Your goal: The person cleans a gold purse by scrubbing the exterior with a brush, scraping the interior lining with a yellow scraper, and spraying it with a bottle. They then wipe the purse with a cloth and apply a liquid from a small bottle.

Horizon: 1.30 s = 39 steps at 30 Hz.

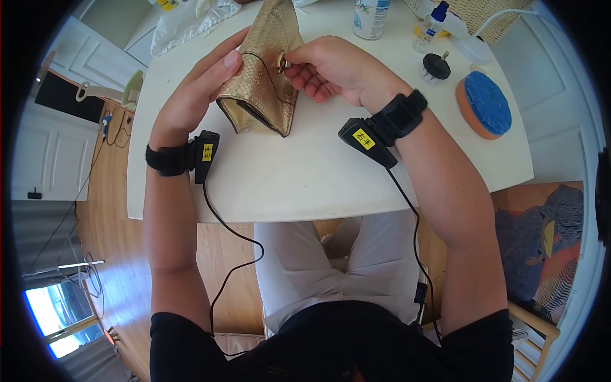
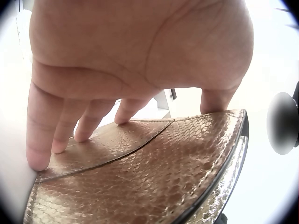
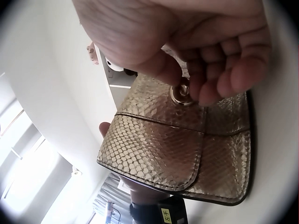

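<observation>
A gold snakeskin-textured handbag (image 1: 258,86) with a flap stands on the white table, its narrow side toward me. My left hand (image 1: 202,89) lies against the bag's left face. In the left wrist view its fairly straight fingers press on the gold panel (image 2: 154,163), thumb near one edge. My right hand (image 1: 337,67) is at the opposite face, pinching the round gold metal clasp (image 3: 181,92) between thumb and index finger. Its other fingers curl loosely beside the clasp. The flap lies down over the bag's front in the right wrist view.
Toward the right of the table (image 1: 305,184) are a blue-and-orange sponge pad (image 1: 487,105), a black round brush (image 1: 436,67) and a small spray bottle (image 1: 430,28). A white can (image 1: 370,18) stands at the back, and white satin cloth (image 1: 184,32) lies back left.
</observation>
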### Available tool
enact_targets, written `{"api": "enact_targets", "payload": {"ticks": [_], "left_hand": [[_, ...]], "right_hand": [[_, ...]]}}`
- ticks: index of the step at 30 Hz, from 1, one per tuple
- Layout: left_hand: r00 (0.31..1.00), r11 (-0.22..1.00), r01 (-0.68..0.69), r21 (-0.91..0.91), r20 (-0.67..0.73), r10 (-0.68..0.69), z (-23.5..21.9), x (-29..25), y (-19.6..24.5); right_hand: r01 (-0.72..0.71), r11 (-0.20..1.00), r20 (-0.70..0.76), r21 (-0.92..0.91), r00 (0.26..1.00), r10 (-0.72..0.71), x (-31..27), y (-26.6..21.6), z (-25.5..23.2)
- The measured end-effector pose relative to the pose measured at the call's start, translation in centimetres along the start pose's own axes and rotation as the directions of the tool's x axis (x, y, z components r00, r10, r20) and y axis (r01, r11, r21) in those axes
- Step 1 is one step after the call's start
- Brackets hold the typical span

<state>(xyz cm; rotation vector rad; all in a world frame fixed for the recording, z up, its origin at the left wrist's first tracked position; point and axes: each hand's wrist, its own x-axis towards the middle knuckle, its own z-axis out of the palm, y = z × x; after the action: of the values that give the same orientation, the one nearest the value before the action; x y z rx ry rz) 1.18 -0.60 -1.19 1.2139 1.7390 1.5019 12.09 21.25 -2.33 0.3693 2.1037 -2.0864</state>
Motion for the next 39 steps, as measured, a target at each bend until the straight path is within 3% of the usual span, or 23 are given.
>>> {"api": "enact_targets", "payload": {"ticks": [10, 13, 15, 16, 18, 21, 31, 33, 37, 39], "left_hand": [[1.0, 1.0, -0.005, -0.01, -0.013, 0.004, 0.1, 0.0, -0.1], [1.0, 1.0, 0.003, 0.001, -0.015, -0.003, 0.0, 0.0, -0.2], [1.0, 1.0, -0.001, 0.011, -0.013, 0.001, -0.1, 0.1, -0.4], [1.0, 1.0, -0.005, 0.021, -0.011, 0.005, -0.1, 0.1, -0.5], [1.0, 1.0, 0.0, 0.021, -0.013, 0.0, -0.1, 0.0, -0.4], [1.0, 1.0, 0.006, 0.011, -0.014, -0.005, -0.1, 0.1, -0.4], [1.0, 1.0, -0.018, 0.013, 0.01, 0.018, 0.4, 0.0, 0.4], [1.0, 1.0, -0.01, 0.014, 0.009, 0.01, 0.4, 0.0, 0.3], [1.0, 1.0, 0.001, 0.025, -0.001, -0.001, 0.3, 0.1, 0.2], [1.0, 1.0, -0.003, 0.015, 0.0, 0.003, 0.3, 0.0, 0.2]], "right_hand": [[-0.042, 0.994, 0.033, 0.105, 0.999, 0.038, 0.0, 0.0, -0.3], [-0.012, 1.0, -0.008, -0.028, 1.0, 0.012, 0.0, -0.2, -0.3], [0.122, 0.915, -0.155, -0.385, 0.969, -0.195, 0.3, -0.1, -0.1], [0.123, 0.915, -0.154, -0.385, 0.969, -0.195, 0.4, 0.1, -0.2], [0.354, 0.746, -0.095, -0.565, 0.869, -0.485, 0.5, 0.4, -0.3], [0.321, 0.72, -0.157, -0.615, 0.845, -0.511, 0.4, 0.5, 0.1], [0.28, 0.662, -0.115, -0.695, 0.865, -0.488, -0.3, 0.1, 0.3], [0.357, 0.608, -0.088, -0.71, 0.81, -0.579, -0.1, 0.4, 0.2], [0.357, 0.658, -0.095, -0.663, 0.831, -0.548, -0.1, 0.3, 0.3], [0.373, 0.617, -0.101, -0.692, 0.797, -0.596, -0.1, 0.5, 0.3]]}}
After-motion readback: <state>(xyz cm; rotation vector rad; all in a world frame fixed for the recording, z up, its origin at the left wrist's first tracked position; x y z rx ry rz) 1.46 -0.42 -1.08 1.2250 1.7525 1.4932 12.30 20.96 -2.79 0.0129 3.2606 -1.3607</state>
